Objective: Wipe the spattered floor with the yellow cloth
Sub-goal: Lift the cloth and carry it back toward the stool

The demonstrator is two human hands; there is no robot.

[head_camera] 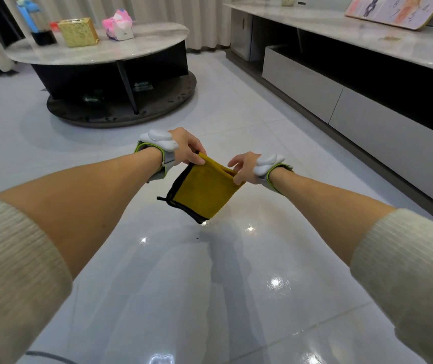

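Observation:
A yellow cloth (205,191) with black edging hangs folded in the air between my two hands, above the glossy white tiled floor (173,285). My left hand (188,149) pinches its upper left corner. My right hand (244,168) pinches its upper right corner. Both wrists carry white and grey strapped devices. A few tiny dark specks show on the tiles just below the cloth; I make out no larger spatter.
A round marble-topped coffee table (157,48) on a dark base stands at the back left with a gold box (79,31), a pink tissue pack (119,26) and a blue item. A long low grey cabinet (341,88) runs along the right. Curtains hang behind.

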